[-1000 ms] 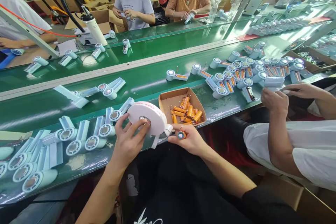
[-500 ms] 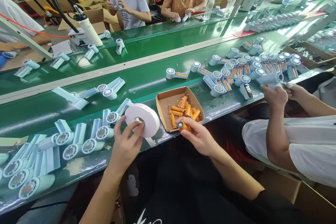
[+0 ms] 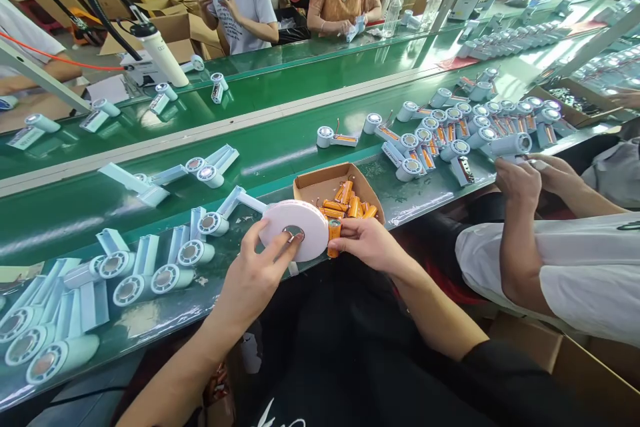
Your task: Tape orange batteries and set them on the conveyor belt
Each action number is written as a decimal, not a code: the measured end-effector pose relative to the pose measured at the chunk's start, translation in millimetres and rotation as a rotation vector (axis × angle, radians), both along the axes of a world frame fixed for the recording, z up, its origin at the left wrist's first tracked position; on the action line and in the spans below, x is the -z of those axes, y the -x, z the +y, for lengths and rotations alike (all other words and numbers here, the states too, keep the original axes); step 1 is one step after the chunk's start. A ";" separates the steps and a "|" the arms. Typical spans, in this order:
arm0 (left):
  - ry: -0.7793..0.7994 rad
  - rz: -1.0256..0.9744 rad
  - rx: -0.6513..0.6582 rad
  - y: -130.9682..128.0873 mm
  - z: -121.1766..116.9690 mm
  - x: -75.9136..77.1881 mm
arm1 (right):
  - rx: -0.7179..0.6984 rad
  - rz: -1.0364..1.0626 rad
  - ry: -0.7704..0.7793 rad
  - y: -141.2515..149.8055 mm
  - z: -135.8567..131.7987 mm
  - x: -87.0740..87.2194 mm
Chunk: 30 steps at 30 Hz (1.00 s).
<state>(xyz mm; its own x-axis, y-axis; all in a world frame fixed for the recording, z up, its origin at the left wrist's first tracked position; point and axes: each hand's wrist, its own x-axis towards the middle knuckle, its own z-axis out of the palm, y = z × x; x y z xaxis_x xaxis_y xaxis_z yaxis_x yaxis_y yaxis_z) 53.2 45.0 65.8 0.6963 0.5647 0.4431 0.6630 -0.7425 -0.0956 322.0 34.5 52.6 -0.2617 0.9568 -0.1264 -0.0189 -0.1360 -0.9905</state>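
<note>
My left hand (image 3: 260,263) grips a wide white roll of tape (image 3: 313,220), with fingers hooked into its centre hole and the thumb on its rim. In my right hand (image 3: 367,242) is an orange battery (image 3: 334,239), pinched between thumb and fingers. The battery stands upright against the right edge of the roll; whether it sticks to the tape I cannot tell. Right behind them is an open cardboard box (image 3: 320,179) holding several orange batteries (image 3: 354,205) with thin wires. The roll hides the box's left front corner.
Pale blue fan housings (image 3: 173,277) lie in a cluster on the left of the green bench (image 3: 165,327). More housings with orange batteries (image 3: 450,130) crowd the right side. A co-worker's hands (image 3: 520,180) hold a housing at the right. Other people sit across the green belt (image 3: 280,137).
The tape roll has moved right and my left hand with it. My right hand has brought the battery left and turned it upright, against the roll's edge.
</note>
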 end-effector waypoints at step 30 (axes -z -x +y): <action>0.129 -0.097 -0.153 71.1 -31.4 63.1 | 0.972 0.412 -0.419 -95.6 25.0 -5.6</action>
